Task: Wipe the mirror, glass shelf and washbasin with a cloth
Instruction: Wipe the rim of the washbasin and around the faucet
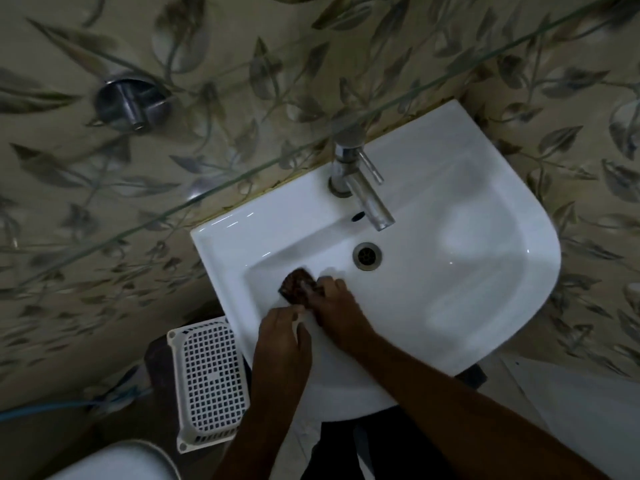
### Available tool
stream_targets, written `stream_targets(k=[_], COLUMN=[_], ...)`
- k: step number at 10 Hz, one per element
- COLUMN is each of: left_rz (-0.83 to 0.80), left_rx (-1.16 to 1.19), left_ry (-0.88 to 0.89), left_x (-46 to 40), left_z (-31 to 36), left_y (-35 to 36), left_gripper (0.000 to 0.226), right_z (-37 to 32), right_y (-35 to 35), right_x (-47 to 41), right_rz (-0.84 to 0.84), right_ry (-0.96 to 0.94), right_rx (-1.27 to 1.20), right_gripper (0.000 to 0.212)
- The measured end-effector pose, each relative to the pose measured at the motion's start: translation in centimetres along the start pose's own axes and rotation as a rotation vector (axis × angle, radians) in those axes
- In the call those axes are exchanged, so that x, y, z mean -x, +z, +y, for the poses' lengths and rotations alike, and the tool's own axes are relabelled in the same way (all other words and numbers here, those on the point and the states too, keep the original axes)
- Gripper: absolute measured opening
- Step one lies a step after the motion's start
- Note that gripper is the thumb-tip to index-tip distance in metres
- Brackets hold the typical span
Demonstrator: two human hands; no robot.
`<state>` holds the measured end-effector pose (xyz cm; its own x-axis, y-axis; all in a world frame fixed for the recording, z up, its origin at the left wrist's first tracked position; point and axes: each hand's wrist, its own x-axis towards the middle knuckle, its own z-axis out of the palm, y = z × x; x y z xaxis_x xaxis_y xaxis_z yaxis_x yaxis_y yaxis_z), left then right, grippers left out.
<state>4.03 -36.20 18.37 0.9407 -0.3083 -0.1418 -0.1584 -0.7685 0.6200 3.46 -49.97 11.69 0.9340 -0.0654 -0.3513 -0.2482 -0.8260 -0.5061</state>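
Looking down from the head view, a white washbasin (450,271) sits against a wall with leaf-pattern tiles (104,202). Inside the bowl there is a round metal drain (367,256) near the middle and a dark cloth (296,285) by the bowl's left wall, close to the front edge. A shiny tap (360,183) stands on the back edge and points over the bowl.

A white plastic basket (209,382) with small holes stands just beside the basin's front left corner, lower down. Nothing can be seen in it.

The right hand (334,304) is in the bowl with its fingers curled round the cloth, pressing it on the white side. The left hand (282,336) rests on the front left edge of the basin with its fingers bent over the rim. It touches the rim only.

The glass shelf (242,174) runs across the view above the basin, and only its thin edge is easy to see. A round metal fitting (130,100) on the wall is blurry. A white rounded thing (121,462) at the bottom is cut off, so I cannot tell what it is. The fingertips on the cloth are blurry too.
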Motion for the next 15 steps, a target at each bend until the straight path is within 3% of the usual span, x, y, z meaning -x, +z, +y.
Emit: stream_targets(k=[1,2,3,4,5,7,8,9,10,12,13,15], left_rz=[0.004,0.029,0.081,0.149,0.215,0.280,0.304,0.326,0.384,0.360,0.358,0.436], left_rx=[0.059,0.120,0.184,0.207,0.148,0.158,0.171,0.185,0.177,0.161,0.186,0.278], left_ry=[-0.005,-0.033,-0.098,-0.115,-0.085,-0.109,-0.142,-0.183,-0.276,-0.281,-0.282,-0.390], left_x=[0.1,0.3,0.4,0.5,0.6,0.0,-0.2,-0.5,-1.0,-1.7,-1.7,0.0], left_z=[0.2,0.2,0.0,-0.9,-2.1,-3.9,-4.0,-4.1,-4.6,-4.9,-5.0,-5.1], left_y=[-0.8,-1.4,-2.1,-2.9,-4.0,-5.8,-6.2,-6.1,-6.1,-7.1,-7.3,-7.1], left_gripper=[0.028,0.028,0.026,0.024,0.022,0.027,0.029,0.017,0.019,0.023,0.028,0.034], right_z=[4.0,7.7,8.5,4.9,-0.4,-7.9,-9.2,-10.3,-11.4,-13.4,-13.4,-11.7], right_y=[-2.0,-3.2,-2.4,-1.0,0.7,1.7,1.0,1.4,2.1,-4.1,-5.6,-3.3], right_x=[-3.1,-3.9,-3.9,-4.4,-4.1,-2.8,-0.1,2.2,0.1,-8.6,-9.8,-4.9], right_rz=[0.084,0.287,0.369,0.366,0.288,0.287,0.307,0.335,0.367,0.417,0.316,0.188], right_ry=[0.010,0.097,0.316,0.458,0.332,0.207,0.022,-0.154,-0.284,-0.208,-0.209,-0.318], right_rx=[0.212,0.329,0.212,-0.113,-0.380,-0.603,-0.559,-0.405,-0.079,0.377,0.408,0.249], right_gripper=[0.042,0.055,0.060,0.049,0.043,0.034,0.038,0.042,0.050,0.060,0.068,0.075])
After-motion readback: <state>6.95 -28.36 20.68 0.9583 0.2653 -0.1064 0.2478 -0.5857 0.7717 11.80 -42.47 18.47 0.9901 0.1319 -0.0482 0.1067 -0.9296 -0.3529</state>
